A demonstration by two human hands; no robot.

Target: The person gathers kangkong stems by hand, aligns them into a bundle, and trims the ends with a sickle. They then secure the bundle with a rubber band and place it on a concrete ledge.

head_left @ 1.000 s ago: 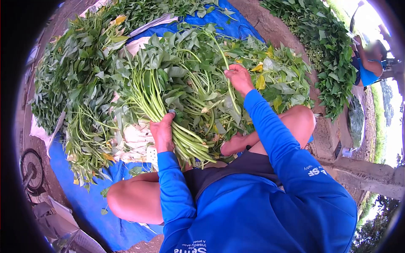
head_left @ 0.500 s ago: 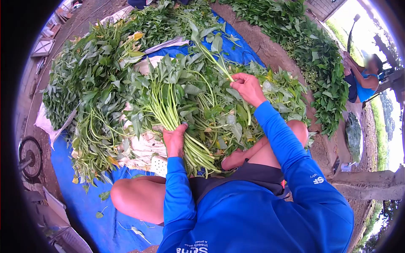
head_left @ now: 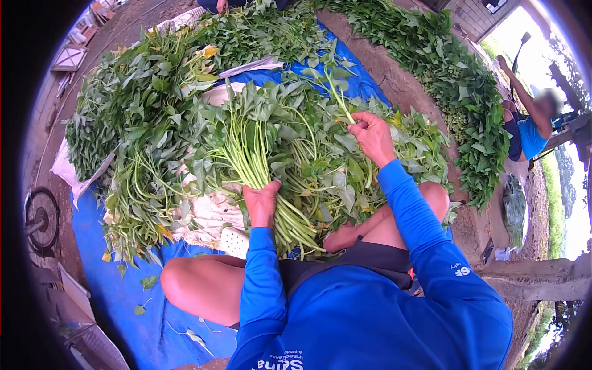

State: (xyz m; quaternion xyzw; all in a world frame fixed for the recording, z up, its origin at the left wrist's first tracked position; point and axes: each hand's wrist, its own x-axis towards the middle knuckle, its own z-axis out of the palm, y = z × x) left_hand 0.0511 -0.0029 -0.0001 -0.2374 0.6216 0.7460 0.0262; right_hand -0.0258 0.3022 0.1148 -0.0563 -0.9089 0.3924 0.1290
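Note:
My left hand (head_left: 262, 202) is closed around a thick bunch of leafy green stems (head_left: 251, 151), which look like water spinach. Its cut ends fan out below my fist toward my lap, and the leaves point away from me. To the right, my right hand (head_left: 372, 137) pinches a single leafy stem (head_left: 336, 92) between thumb and fingers, its leafy top tilted up and away. Beneath both hands spreads a loose heap of the same greens (head_left: 345, 179).
A large leafy pile (head_left: 117, 117) lies at the left on a blue tarp (head_left: 117, 246). Farther right runs a long row of greens (head_left: 444, 80), with a person (head_left: 533, 126) seated beyond it. Another person's hand (head_left: 222, 6) shows at the top. A bicycle wheel (head_left: 42, 221) stands at far left.
My right hand has shifted slightly right and down with the stem. My left hand keeps its hold on the bunch. The person at the right has raised an arm.

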